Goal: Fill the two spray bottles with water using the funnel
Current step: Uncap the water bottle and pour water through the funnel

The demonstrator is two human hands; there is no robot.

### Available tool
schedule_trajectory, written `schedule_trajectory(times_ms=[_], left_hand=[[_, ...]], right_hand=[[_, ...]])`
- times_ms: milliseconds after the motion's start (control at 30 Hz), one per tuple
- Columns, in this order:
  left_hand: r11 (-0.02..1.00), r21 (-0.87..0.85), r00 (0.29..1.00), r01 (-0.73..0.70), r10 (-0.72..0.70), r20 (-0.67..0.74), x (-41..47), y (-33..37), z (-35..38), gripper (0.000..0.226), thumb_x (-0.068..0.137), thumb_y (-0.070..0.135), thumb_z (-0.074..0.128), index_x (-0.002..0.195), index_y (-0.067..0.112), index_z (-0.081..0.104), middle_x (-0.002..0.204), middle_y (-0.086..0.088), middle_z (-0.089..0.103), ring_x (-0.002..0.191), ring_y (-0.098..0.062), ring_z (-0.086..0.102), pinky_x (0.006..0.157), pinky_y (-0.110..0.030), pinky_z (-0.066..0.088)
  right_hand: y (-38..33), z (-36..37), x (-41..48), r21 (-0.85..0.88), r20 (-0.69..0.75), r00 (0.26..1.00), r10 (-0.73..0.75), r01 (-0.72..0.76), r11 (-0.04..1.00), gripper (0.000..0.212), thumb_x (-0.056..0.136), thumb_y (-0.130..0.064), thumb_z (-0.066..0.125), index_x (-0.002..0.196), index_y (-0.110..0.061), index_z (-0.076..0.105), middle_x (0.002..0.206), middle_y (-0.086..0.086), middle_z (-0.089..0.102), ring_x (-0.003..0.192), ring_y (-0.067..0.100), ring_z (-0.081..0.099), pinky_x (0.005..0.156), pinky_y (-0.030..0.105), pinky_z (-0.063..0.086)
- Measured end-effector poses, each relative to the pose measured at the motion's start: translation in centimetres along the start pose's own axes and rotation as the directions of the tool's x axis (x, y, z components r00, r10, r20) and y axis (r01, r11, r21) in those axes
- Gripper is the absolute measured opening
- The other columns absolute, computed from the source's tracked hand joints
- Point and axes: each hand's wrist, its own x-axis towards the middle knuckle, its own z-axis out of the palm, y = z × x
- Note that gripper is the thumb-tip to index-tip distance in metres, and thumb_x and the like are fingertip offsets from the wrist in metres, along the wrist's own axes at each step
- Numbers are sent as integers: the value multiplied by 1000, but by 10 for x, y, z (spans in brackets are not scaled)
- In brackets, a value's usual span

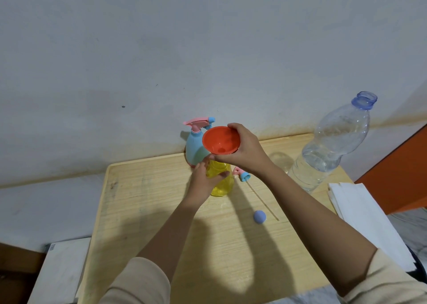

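**A:** Funnel (221,141) first: where is it against the hands?

**B:** The orange funnel is in the right hand (245,151), fingers curled over its far rim and thumb under the bowl, tilted so the mouth faces the camera. It hangs just above the yellow spray bottle (221,180), whose neck is open. The left hand (204,179) is wrapped around that bottle's upper body, holding it upright on the wooden table (161,211).

**A:** Is the spout in the neck?

**B:** I cannot tell; the left hand's fingers cover that spot.

**A:** And the other bottle?

**B:** The blue spray bottle (196,150) stands just behind the yellow one, near the table's far edge by the wall (184,49), with its pink trigger head on. A second pink-and-blue spray head (242,174) lies on the table just right of the yellow bottle, its dip tube (263,199) running toward the camera.

**A:** Room to move?

**B:** Open tabletop toward the camera between the two forearms, apart from a small blue cap (259,216) near the tube's end. To the right stands a large clear water bottle (332,146) (uncapped, partly full), and a stack of white paper (360,213) lies at the right edge. Left of the yellow bottle the wood is bare out to the raised rim.
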Motion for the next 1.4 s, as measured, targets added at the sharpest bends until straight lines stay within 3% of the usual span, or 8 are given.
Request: schedule_trajectory(times_ms=[233, 500, 767, 900, 1000, 1133, 1267, 1400], left_hand=[[1000, 12, 1000, 8, -8, -5, -3, 3, -1, 58, 53, 71, 74, 104, 67, 46, 118, 12, 61, 115, -15, 57, 95, -49, 50], [1000, 1, 999, 30, -30, -13, -7, 4, -2, 70, 45, 78, 73, 108, 57, 51, 117, 11, 62, 112, -15, 59, 94, -48, 51], [999, 48, 1000, 9, -7, -27, -15, 6, -4, 61, 56, 66, 76, 111, 53, 52, 115, 11, 63, 111, -14, 59, 93, -48, 51], [1000, 25, 999, -12, 13, -30, -22, 4, -9, 65, 57, 63, 77, 115, 47, 54, 119, 9, 61, 112, -12, 59, 95, -47, 50], [999, 37, 999, -23, 24, -47, -28, 6, -13, 76, 54, 64, 75, 123, 38, 54, 123, 8, 58, 116, -12, 56, 99, -45, 48], [1000, 17, 996, -22, 23, -83, -38, 6, -20, 77, 51, 63, 75, 122, 40, 54, 125, 6, 55, 118, -15, 54, 100, -46, 48], [997, -1, 989, -77, 77, -124, -46, -2, -24, 64, 58, 56, 77, 117, 51, 53, 121, 5, 54, 116, -13, 55, 102, -42, 47], [994, 1, 980, -112, 111, -166, -50, -5, -24, 57, 70, 34, 82, 109, 59, 48, 115, 6, 54, 111, -7, 55, 101, -34, 46]], right_hand=[[-2, -2, 0, 1, 25, 1000, -12, 12, 1000, 86, 60, -36, 86, 132, -14, 43, 127, 2, 51, 104, 8, 45, 79, 21, 38], [-3, -2, -2, 13, 45, 999, -6, 6, 1000, 84, 61, -33, 86, 131, -14, 43, 125, 1, 52, 103, 8, 45, 78, 21, 38], [-4, 0, -9, 69, 80, 997, 9, -14, 997, 82, 60, -30, 88, 129, -17, 44, 118, -5, 50, 103, 11, 48, 81, 24, 45], [-11, -11, -10, 137, 32, 999, 1, -5, 991, 71, 62, -21, 87, 122, -18, 49, 110, -7, 52, 98, 9, 51, 76, 16, 44], [-14, -25, -9, 181, -33, 999, 26, -20, 983, 74, 61, -22, 87, 124, -17, 49, 114, -4, 51, 102, 9, 49, 85, 22, 45], [5, -32, -18, 143, -102, 989, 110, -95, 985, 82, 61, -27, 87, 131, -18, 46, 124, 3, 46, 109, 9, 44, 91, 23, 39], [47, -11, -45, 71, -58, 965, 255, -251, 965, 90, 57, -26, 89, 133, -11, 44, 126, 9, 49, 112, 18, 49, 94, 28, 41], [79, 19, -73, 52, 43, 932, 360, -362, 931, 80, 55, -25, 90, 121, -12, 48, 112, 2, 54, 102, 19, 55, 75, 22, 43]])
